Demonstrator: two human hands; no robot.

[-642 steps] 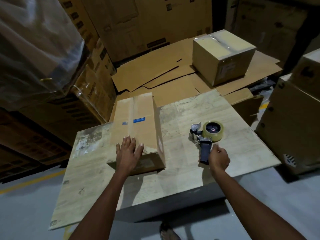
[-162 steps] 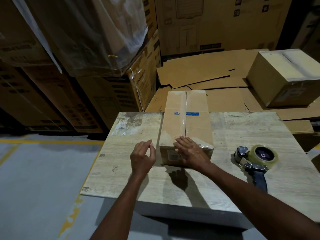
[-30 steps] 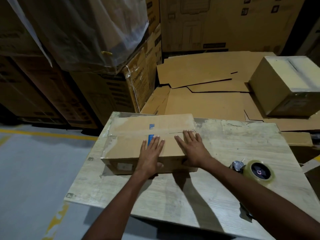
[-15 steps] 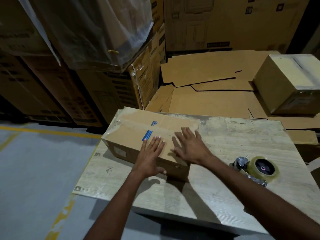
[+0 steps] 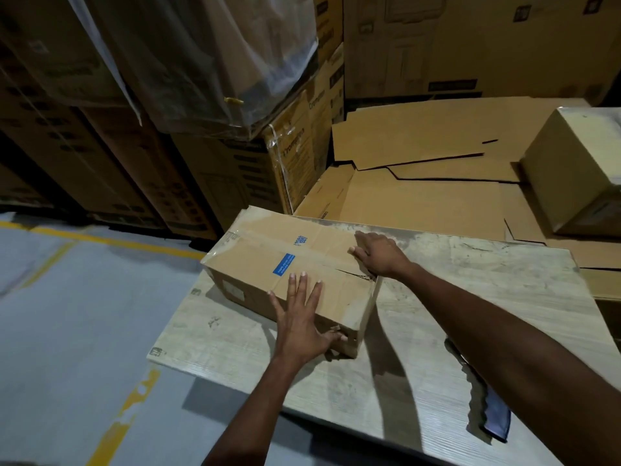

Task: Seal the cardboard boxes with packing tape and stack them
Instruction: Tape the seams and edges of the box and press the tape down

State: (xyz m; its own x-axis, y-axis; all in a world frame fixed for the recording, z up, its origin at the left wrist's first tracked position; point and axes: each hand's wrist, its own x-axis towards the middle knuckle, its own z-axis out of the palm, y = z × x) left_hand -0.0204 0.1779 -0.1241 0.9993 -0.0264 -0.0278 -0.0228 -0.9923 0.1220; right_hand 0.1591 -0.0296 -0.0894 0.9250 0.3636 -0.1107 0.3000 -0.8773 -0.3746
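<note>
Centre frame: box (image 5: 295, 264) askew at counter's (image 5: 470, 297) far-left corner | left hand (image 5: 299, 317) and right hand (image 5: 376, 253) press its top, each grip flat and spread, clasping nothing | step, likely: positioning box to tape gaping right-end seam | next: reach dispenser handle (image 5: 497, 422), lower right.

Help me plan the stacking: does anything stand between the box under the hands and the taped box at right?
Nothing visible does: between the box and the taped box lie only bare table and flat cardboard sheets.
</note>
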